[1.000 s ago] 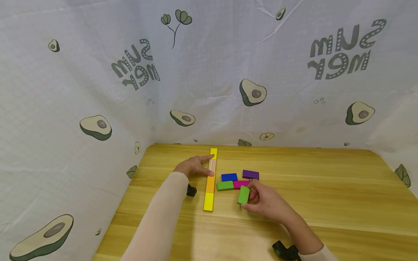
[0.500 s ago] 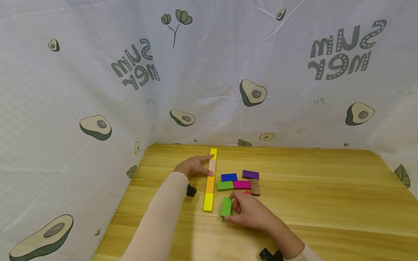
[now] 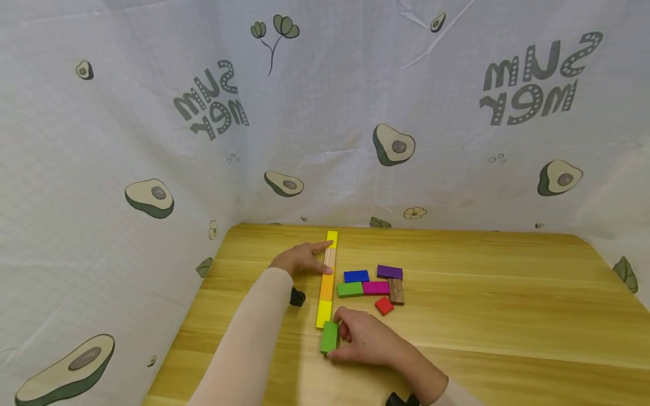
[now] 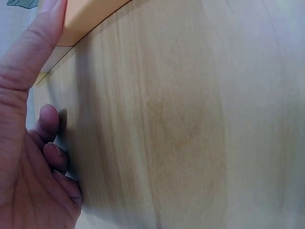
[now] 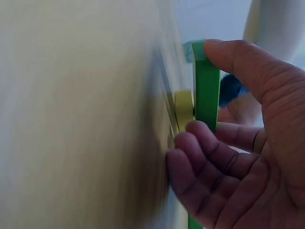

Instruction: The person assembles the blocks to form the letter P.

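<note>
A row of wooden blocks runs away from me: a near yellow block (image 3: 324, 313), an orange block (image 3: 327, 286), a pale striped wood block (image 3: 330, 257) and a far yellow block (image 3: 332, 235). My left hand (image 3: 301, 259) lies across the row from the left; its index finger touches the far yellow block, its thumb the orange block (image 4: 88, 19). With thumb and fingers my right hand (image 3: 368, 338) pinches a green block (image 3: 330, 337) by its ends. That block is at the near end of the row, its far end overlapping the near yellow block in the head view.
Right of the row lie a blue block (image 3: 356, 276), another green block (image 3: 350, 290), a magenta block (image 3: 376, 288), a purple block (image 3: 389, 272), a dark brown block (image 3: 396, 291) and a small red block (image 3: 384, 305). A printed curtain (image 3: 325, 113) hangs behind the table (image 3: 482, 293).
My right hand has carried the green block left and nearer to me, to the near end of the row. The brown and red blocks have come into view. My left hand stays put.
</note>
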Demonstrator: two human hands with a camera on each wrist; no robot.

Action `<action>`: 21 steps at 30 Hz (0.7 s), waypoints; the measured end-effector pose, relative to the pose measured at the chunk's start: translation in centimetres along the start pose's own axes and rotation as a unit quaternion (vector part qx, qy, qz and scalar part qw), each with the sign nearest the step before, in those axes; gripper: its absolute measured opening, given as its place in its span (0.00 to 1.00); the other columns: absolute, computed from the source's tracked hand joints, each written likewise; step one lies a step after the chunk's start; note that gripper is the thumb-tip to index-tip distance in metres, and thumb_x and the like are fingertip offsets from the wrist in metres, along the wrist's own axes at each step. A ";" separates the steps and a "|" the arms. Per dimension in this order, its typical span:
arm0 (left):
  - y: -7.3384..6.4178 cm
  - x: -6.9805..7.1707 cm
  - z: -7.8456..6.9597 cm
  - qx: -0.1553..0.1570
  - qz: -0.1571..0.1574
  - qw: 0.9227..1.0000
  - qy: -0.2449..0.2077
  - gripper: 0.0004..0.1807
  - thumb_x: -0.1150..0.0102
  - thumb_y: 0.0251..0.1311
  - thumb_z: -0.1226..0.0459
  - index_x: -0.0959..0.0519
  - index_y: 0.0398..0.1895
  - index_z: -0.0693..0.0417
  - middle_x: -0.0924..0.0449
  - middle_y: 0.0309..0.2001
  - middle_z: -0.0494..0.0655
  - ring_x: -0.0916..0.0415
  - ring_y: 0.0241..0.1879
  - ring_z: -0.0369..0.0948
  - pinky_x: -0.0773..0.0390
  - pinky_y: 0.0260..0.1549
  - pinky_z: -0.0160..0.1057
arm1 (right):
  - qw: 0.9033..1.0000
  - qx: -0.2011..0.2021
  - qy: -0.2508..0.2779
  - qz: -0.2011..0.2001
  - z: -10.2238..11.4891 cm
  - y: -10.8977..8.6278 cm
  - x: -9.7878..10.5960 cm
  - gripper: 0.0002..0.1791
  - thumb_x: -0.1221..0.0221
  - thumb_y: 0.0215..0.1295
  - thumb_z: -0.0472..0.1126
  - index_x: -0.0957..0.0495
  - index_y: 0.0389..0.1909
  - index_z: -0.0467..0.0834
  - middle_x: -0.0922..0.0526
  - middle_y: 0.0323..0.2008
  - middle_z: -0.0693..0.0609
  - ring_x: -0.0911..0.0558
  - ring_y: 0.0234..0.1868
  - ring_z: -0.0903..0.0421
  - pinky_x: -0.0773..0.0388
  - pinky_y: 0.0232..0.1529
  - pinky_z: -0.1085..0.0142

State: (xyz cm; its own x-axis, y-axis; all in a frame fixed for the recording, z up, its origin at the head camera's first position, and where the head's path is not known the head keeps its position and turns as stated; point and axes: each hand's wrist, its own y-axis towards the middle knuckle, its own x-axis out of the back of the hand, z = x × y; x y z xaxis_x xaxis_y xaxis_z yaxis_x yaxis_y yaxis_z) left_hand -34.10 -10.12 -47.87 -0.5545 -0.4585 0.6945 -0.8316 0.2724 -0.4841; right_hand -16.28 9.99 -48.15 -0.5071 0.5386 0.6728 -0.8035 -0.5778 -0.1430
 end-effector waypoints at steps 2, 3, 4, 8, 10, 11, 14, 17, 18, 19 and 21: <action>-0.2 0.0 0.0 -0.003 0.000 1.000 0.000 0.51 0.25 0.47 0.37 0.41 0.75 0.12 0.45 0.82 0.50 0.48 0.80 0.56 0.45 0.75 0.68 | 1.000 0.002 -0.001 0.009 0.2 0.1 -0.3 0.29 0.25 0.53 0.59 0.27 0.46 0.50 0.23 0.31 0.60 0.27 0.30 0.67 0.27 0.31 0.73; -0.2 0.0 0.0 -0.003 0.000 1.000 0.001 0.51 0.25 0.47 0.37 0.41 0.76 0.12 0.45 0.82 0.50 0.48 0.80 0.56 0.45 0.75 0.68 | 1.000 0.003 -0.003 0.012 0.3 0.2 -0.4 0.28 0.25 0.53 0.59 0.27 0.46 0.51 0.23 0.31 0.60 0.28 0.29 0.67 0.28 0.31 0.73; -0.3 0.0 0.0 -0.005 0.001 1.000 0.002 0.51 0.25 0.48 0.37 0.42 0.76 0.12 0.46 0.82 0.50 0.49 0.80 0.56 0.45 0.75 0.68 | 1.000 0.004 -0.005 0.015 0.4 0.2 -0.5 0.28 0.25 0.53 0.59 0.28 0.46 0.51 0.23 0.31 0.60 0.28 0.29 0.67 0.28 0.30 0.73; -0.5 0.1 0.1 -0.017 0.003 1.000 0.006 0.51 0.26 0.49 0.37 0.42 0.77 0.14 0.46 0.82 0.52 0.49 0.80 0.57 0.46 0.75 0.68 | 0.999 0.013 -0.022 0.021 0.7 0.2 -1.0 0.28 0.26 0.54 0.59 0.27 0.47 0.51 0.24 0.31 0.62 0.28 0.29 0.68 0.28 0.31 0.73; -0.6 0.2 0.1 -0.021 0.003 1.000 0.008 0.51 0.26 0.49 0.37 0.42 0.77 0.14 0.47 0.82 0.52 0.50 0.81 0.57 0.46 0.75 0.68 | 0.999 0.020 -0.032 0.020 0.8 0.2 -1.2 0.28 0.26 0.54 0.59 0.27 0.48 0.51 0.24 0.30 0.62 0.29 0.29 0.68 0.28 0.32 0.73; -0.6 0.2 0.2 -0.023 0.003 1.000 0.009 0.51 0.27 0.50 0.37 0.43 0.77 0.15 0.47 0.82 0.52 0.50 0.81 0.57 0.46 0.75 0.68 | 0.999 0.023 -0.040 0.018 0.9 0.2 -1.2 0.29 0.26 0.54 0.59 0.27 0.48 0.51 0.25 0.30 0.62 0.29 0.29 0.68 0.29 0.32 0.73; -0.5 0.1 0.2 -0.028 0.002 1.000 0.011 0.50 0.27 0.50 0.37 0.43 0.77 0.15 0.46 0.82 0.52 0.49 0.81 0.56 0.46 0.75 0.67 | 0.997 0.028 -0.071 0.008 1.0 0.2 -1.5 0.29 0.25 0.53 0.60 0.27 0.47 0.51 0.26 0.28 0.62 0.30 0.27 0.68 0.30 0.30 0.73; -0.4 0.1 0.2 -0.028 0.001 1.000 0.012 0.50 0.27 0.50 0.37 0.42 0.77 0.14 0.46 0.82 0.51 0.49 0.80 0.56 0.45 0.75 0.67 | 0.995 0.020 -0.100 0.001 1.2 0.4 -1.7 0.31 0.25 0.51 0.61 0.27 0.47 0.50 0.28 0.27 0.63 0.31 0.27 0.66 0.31 0.29 0.72; -0.4 0.1 0.2 -0.027 0.000 1.000 0.012 0.50 0.27 0.50 0.37 0.42 0.77 0.14 0.46 0.82 0.51 0.48 0.80 0.56 0.45 0.75 0.67 | 0.994 0.014 -0.106 0.001 1.3 0.4 -1.8 0.32 0.24 0.50 0.62 0.27 0.47 0.50 0.28 0.27 0.63 0.31 0.26 0.66 0.31 0.28 0.72; -0.4 0.0 0.2 -0.025 -0.001 1.000 0.011 0.50 0.27 0.50 0.37 0.42 0.76 0.14 0.45 0.81 0.51 0.48 0.80 0.56 0.45 0.75 0.67 | 0.994 0.009 -0.111 0.001 1.3 0.6 -1.8 0.33 0.24 0.49 0.62 0.27 0.48 0.50 0.28 0.27 0.63 0.31 0.26 0.66 0.31 0.28 0.72; -0.4 0.0 0.1 -0.021 -0.003 1.000 0.009 0.50 0.26 0.49 0.37 0.42 0.76 0.13 0.45 0.81 0.51 0.48 0.80 0.57 0.44 0.75 0.67 | 0.994 -0.001 -0.113 0.003 1.3 0.7 -1.8 0.35 0.24 0.49 0.63 0.27 0.50 0.49 0.28 0.27 0.63 0.30 0.27 0.66 0.30 0.29 0.72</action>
State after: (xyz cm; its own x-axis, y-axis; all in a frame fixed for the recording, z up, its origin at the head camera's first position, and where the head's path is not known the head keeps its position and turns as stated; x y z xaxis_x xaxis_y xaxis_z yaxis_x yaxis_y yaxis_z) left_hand -33.77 -10.36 -47.71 -0.5501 -0.4449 0.7067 -0.8350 0.3052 -0.4578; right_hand -15.51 7.79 -48.54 -0.4295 0.3832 0.8177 -0.8010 -0.5798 -0.1491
